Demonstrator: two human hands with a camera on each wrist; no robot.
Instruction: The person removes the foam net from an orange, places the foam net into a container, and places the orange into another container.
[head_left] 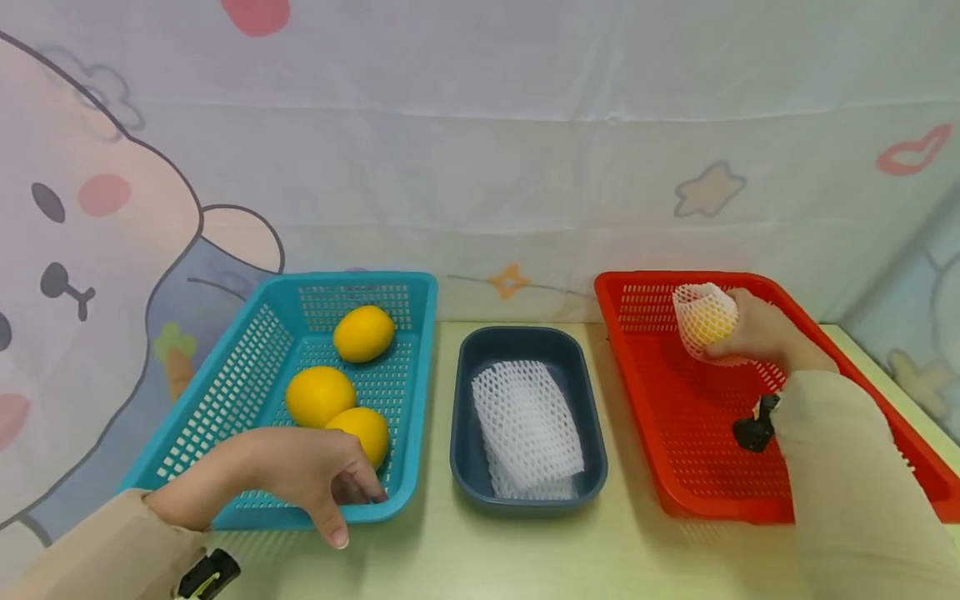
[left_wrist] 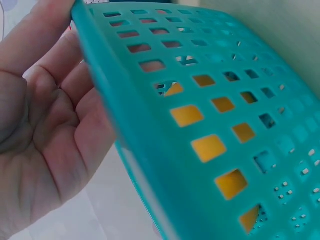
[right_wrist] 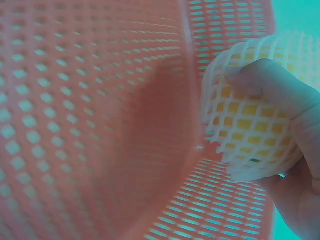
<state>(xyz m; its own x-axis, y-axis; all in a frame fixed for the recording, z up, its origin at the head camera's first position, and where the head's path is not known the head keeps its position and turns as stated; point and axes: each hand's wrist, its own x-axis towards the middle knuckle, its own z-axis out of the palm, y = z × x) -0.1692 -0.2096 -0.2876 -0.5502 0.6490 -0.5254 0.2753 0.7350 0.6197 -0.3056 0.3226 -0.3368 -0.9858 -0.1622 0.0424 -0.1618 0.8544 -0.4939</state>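
Note:
My right hand point(head_left: 757, 329) grips a lemon point(right_wrist: 250, 120) wrapped in a white foam net point(head_left: 701, 321), over the far part of the red basket point(head_left: 660, 467). In the right wrist view the thumb lies across the net, with yellow showing through its mesh. At the front rim of the blue basket point(head_left: 420, 400), my left hand point(head_left: 300, 471) rests loosely, its fingers inside the wall and its thumb outside. Beside those fingers are bare lemons point(head_left: 321, 396) in the blue basket. The left wrist view shows the open palm point(left_wrist: 50, 130) next to the perforated wall.
Between the baskets stands a dark blue tray point(head_left: 465, 450) with white foam nets point(head_left: 528, 425) stacked in it. All three containers stand on a pale green table point(head_left: 427, 558). A printed cloth point(head_left: 517, 183) hangs right behind them.

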